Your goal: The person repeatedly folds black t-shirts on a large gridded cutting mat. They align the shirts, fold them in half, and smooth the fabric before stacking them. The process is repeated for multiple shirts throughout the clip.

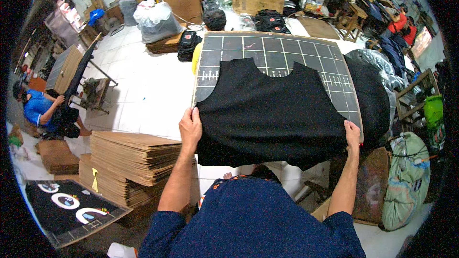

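Note:
A black cut fabric panel [269, 111], shaped like a shirt body with a scooped neckline and curved armholes, lies over a dark board [229, 48] marked with white grid lines. Its lower edge hangs past the board's near side. My left hand [190, 127] pinches the panel at its left edge, below the armhole. At the right edge my right hand [352, 133] grips the matching corner. Between the two hands the cloth is spread wide, with soft folds across its lower part.
Stacked brown boards [136, 157] rise at my left, near a printed dark panel [68, 204]. Bulging sacks [405, 179] and black bundles [371, 96] stand on the right. A person in blue [39, 109] sits at far left; a person's head [214, 18] shows behind the board.

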Action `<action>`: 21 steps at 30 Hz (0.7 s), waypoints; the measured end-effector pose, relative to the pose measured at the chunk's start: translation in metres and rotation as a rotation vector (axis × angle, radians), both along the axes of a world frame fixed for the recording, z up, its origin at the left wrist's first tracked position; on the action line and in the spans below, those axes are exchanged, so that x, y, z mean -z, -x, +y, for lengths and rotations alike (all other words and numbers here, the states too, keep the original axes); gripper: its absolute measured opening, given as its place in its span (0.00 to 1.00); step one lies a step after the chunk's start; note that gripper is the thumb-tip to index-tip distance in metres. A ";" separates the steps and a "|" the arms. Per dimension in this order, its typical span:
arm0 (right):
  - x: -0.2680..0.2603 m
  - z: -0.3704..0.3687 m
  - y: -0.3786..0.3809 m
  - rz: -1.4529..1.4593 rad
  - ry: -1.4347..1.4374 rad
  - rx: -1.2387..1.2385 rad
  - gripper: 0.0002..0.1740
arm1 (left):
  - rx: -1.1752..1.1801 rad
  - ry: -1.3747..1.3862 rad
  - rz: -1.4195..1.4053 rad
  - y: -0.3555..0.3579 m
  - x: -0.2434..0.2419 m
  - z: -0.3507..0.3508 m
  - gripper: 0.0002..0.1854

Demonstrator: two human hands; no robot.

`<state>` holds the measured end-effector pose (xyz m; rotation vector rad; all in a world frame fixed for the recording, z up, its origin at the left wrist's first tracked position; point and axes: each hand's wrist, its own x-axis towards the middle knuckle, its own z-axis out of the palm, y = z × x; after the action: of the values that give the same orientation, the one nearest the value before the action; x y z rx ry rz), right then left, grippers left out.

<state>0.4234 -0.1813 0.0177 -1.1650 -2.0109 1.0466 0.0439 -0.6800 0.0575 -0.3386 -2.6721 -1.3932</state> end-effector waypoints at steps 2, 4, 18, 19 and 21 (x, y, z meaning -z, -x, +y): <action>-0.019 -0.007 -0.012 -0.080 0.045 -0.051 0.19 | 0.070 0.088 -0.009 0.006 -0.009 -0.011 0.19; -0.046 -0.010 -0.020 -0.188 0.005 -0.139 0.18 | 0.149 0.089 -0.027 0.016 -0.021 -0.019 0.18; -0.291 0.042 0.002 0.584 0.252 -0.167 0.11 | 0.381 -0.607 -0.182 0.061 -0.265 -0.031 0.12; -0.311 0.055 0.010 0.637 0.233 -0.062 0.13 | 0.367 -0.575 -0.133 0.068 -0.285 -0.026 0.13; -0.345 0.078 0.026 0.720 0.240 -0.203 0.17 | 0.414 -0.644 -0.019 0.087 -0.320 -0.010 0.15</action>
<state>0.3972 -0.1032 0.3630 -0.5595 -1.4670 1.5697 -0.0432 -0.6897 0.3777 -0.8244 -2.0623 -2.2644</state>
